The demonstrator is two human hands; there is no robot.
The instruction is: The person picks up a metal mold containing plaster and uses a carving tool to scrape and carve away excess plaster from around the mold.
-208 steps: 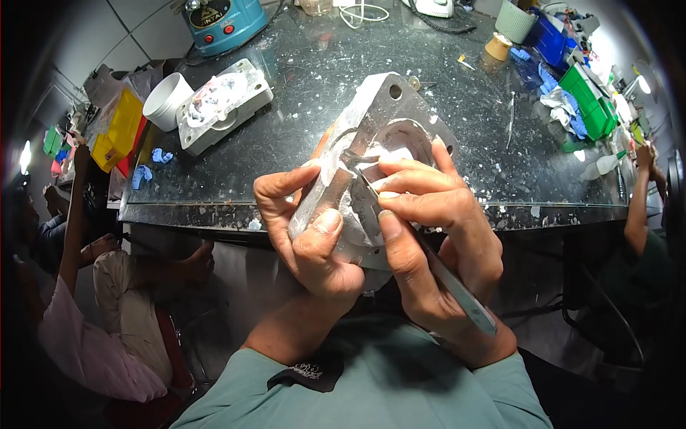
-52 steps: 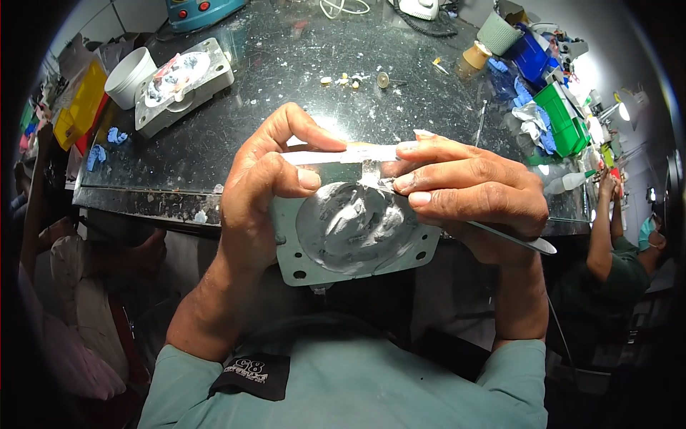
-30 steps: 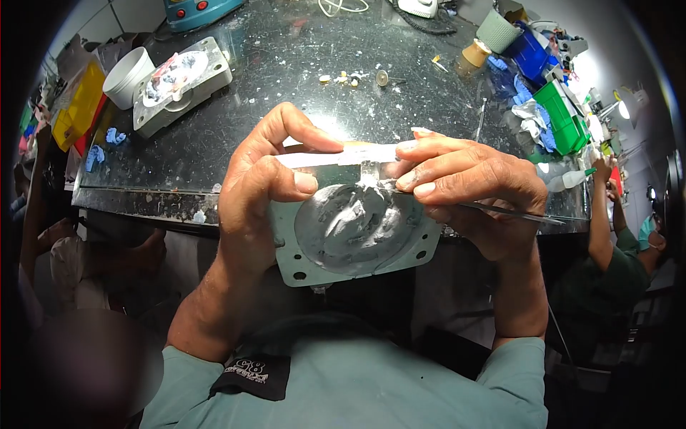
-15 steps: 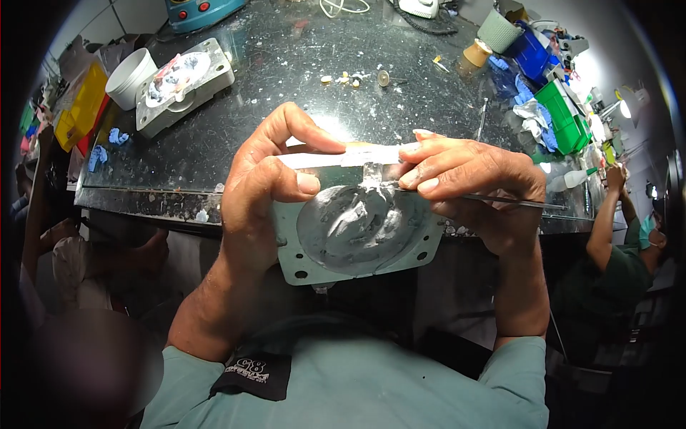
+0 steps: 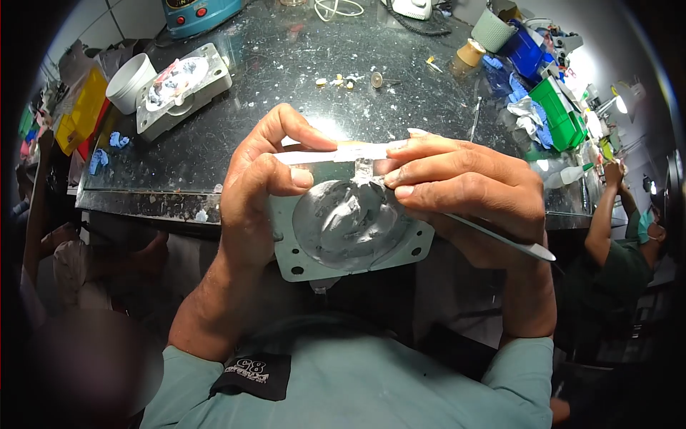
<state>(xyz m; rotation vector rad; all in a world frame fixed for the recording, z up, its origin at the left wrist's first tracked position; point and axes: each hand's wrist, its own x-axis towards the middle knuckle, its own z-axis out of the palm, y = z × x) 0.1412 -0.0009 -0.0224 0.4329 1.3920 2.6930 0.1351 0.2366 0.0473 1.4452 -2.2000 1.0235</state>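
My left hand (image 5: 257, 175) grips the left side of a metal flask half (image 5: 286, 252), thumb on its face and fingers behind its far edge. The flask is tilted toward me. Its round cavity holds grey plaster-like material (image 5: 350, 225) with a raised, uneven middle. A channel (image 5: 364, 171) runs from the cavity to the far edge. My right hand (image 5: 471, 179) is closed around a thin metal spatula (image 5: 511, 243), whose flat end sticks out to the right below the palm. Its other end is hidden by my fingers, which rest by the channel.
Another metal flask half (image 5: 214, 75) lies on the black bench (image 5: 286, 53) beside a white cup (image 5: 130, 82). Small pieces and a round disc (image 5: 376, 80) lie farther back. Green (image 5: 561, 118) and blue bins stand right. A masked co-worker (image 5: 629, 247) sits at far right.
My right hand has shifted slightly left along the flask's far edge and turned. The spatula's outer end now points lower and shows its flat face. The flask has moved slightly left.
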